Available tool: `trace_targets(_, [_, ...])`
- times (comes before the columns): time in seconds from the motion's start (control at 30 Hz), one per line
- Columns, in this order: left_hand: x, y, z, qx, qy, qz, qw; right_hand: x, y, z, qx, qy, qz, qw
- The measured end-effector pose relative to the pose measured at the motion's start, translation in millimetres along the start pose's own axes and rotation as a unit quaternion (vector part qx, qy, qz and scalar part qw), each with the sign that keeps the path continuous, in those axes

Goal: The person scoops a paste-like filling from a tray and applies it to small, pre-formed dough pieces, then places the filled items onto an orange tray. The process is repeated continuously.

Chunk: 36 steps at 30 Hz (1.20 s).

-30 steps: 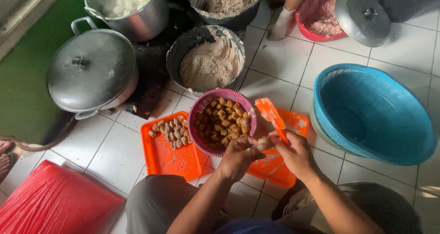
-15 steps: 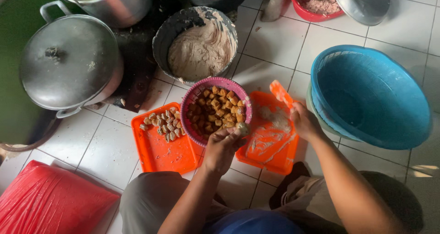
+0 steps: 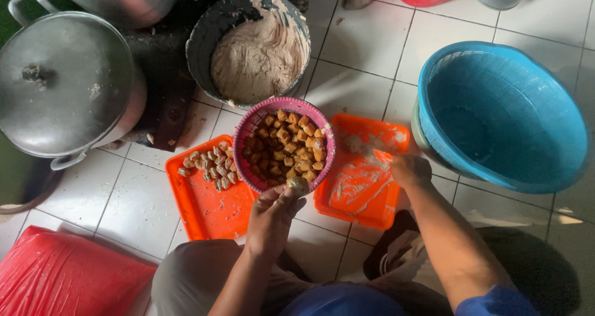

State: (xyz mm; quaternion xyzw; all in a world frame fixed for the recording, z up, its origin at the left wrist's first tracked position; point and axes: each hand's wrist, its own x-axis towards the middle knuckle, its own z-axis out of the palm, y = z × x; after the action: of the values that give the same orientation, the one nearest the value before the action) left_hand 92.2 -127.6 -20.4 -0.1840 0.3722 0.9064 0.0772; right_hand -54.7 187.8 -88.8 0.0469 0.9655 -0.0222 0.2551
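Left hand (image 3: pixel 273 214) pinches one fried tofu piece (image 3: pixel 299 184) in closed fingertips at near rim of pink basket (image 3: pixel 257 127). Right hand (image 3: pixel 410 170), curled, contents not discernible, rests on smeared orange tray (image 3: pixel 359 189), right of piece; left hand nearer.

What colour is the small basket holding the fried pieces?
Pink-purple; the small basket shows clearly in the head view, between two orange trays.

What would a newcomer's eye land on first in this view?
Probably the pink basket of browned fried pieces at centre, sitting across two orange trays, with the left hand holding one piece at its near rim. Next, the big blue basin on the right, near the right hand, and the grey tub of pale paste behind the basket.
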Motion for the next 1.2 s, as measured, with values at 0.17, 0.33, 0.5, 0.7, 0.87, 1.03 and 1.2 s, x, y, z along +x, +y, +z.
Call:
trace_targets(0.17, [3.9,-0.6,5.3,0.014,-0.013,-0.002,1.000,7.0,-2.3,10.5,-0.023,-0.014,-0.001,1.000])
trace_targets(0.33, [-1.1,8.1,7.2,0.012,0.003,-0.002,1.000,19.2,-14.6,15.0,-0.025,-0.059,-0.081,0.995])
trace_targets(0.5, [-6.4,13.8,8.0,0.006,0.016,0.000,1.000,19.2,-47.4,28.1,0.027,-0.094,-0.093,0.991])
trace_targets(0.7, [-7.7,11.2,6.6,-0.008,0.013,0.015,1.000,15.1,-71.8,42.2,0.051,-0.077,-0.131,0.987])
trace_targets(0.87, [-11.6,10.8,-0.3,-0.023,0.010,0.018,1.000,8.8,-76.6,47.9,0.073,-0.102,-0.148,0.981])
trace_targets(1.03, [-13.8,8.6,-6.4,-0.032,0.028,0.023,0.999,1.2,-76.1,52.6,0.168,-0.109,-0.234,0.952])
trace_targets(1.2, [-11.5,6.9,-10.2,-0.056,0.019,0.029,0.998,-4.5,-76.9,51.1,0.136,-0.234,-0.262,0.926])
